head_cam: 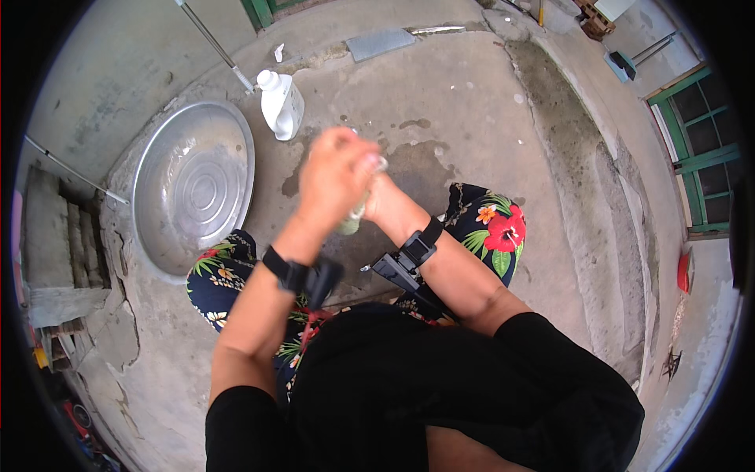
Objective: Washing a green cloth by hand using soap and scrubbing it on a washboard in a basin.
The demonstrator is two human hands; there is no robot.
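Note:
In front of my knees, my left hand (335, 171) and my right hand (377, 192) are pressed together around a bunched pale green-white cloth (349, 225). Part of the cloth hangs out below the hands; the rest is hidden in the grip. Motion blurs the left hand, whose back faces up and covers much of the right. A black strap with a small device sits on each wrist. Beyond the hands, a white plastic jug (282, 106) with a cap and moulded handle stands upright on the concrete.
A large round aluminium basin (194, 189) leans at the left, near the wall. Dark wet patches (413, 159) mark the concrete floor. A metal pole (215, 44) rests against the wall. At the right are a raised concrete strip (581, 177), a blue dustpan (619, 66) and a green-framed window (702, 153).

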